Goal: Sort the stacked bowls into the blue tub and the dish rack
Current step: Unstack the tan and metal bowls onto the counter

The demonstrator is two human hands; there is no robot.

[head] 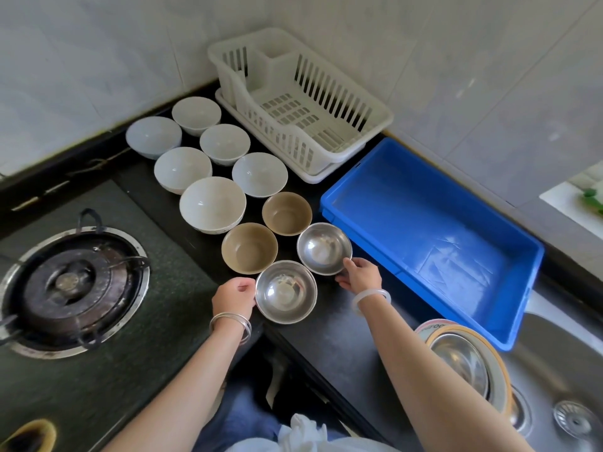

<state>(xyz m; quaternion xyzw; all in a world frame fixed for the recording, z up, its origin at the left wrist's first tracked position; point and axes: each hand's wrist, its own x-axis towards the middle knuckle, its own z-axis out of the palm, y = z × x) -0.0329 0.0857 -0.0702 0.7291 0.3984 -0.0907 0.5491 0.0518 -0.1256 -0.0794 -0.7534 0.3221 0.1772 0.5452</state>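
Bowls stand in two rows on the black counter. My left hand (pixel 233 300) grips the left rim of the near steel bowl (pixel 286 291). My right hand (pixel 360 275) holds the near rim of the second steel bowl (pixel 324 248). Behind them stand two tan bowls (pixel 249 247) (pixel 286 213) and several white bowls, the nearest and largest (pixel 212 203). The white dish rack (pixel 380 117) stands in the back corner with nothing in it. The blue tub (pixel 509 318) lies to the right, also holding nothing.
A gas burner (pixel 70 285) sits on the stove at the left. A stack of bowls (pixel 466 357) with a steel one on top stands in the sink (pixel 554 370) at the lower right. White cloth (pixel 303 432) lies at the bottom edge.
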